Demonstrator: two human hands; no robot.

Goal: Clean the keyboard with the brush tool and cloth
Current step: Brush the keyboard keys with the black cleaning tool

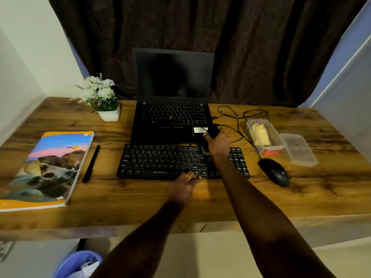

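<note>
A black external keyboard [160, 161] lies on the wooden desk [200, 199] in front of a laptop. My right hand [217, 142] is closed around a dark brush tool [210, 133], held above the keyboard's upper right part, its lower end down near the keys. My left hand [183, 184] rests at the keyboard's front edge, fingers on the bottom row of keys right of the space bar. A yellowish cloth [260, 134] sits folded inside a clear plastic box [279, 137] to the right.
An open black laptop [172, 109] stands behind the keyboard. A wired mouse [275, 171] and box lid [299, 148] lie right, cables [236, 117] behind. A notebook [48, 167], pen [91, 163] and potted flowers [102, 97] are left. A blue bin [76, 263] sits below.
</note>
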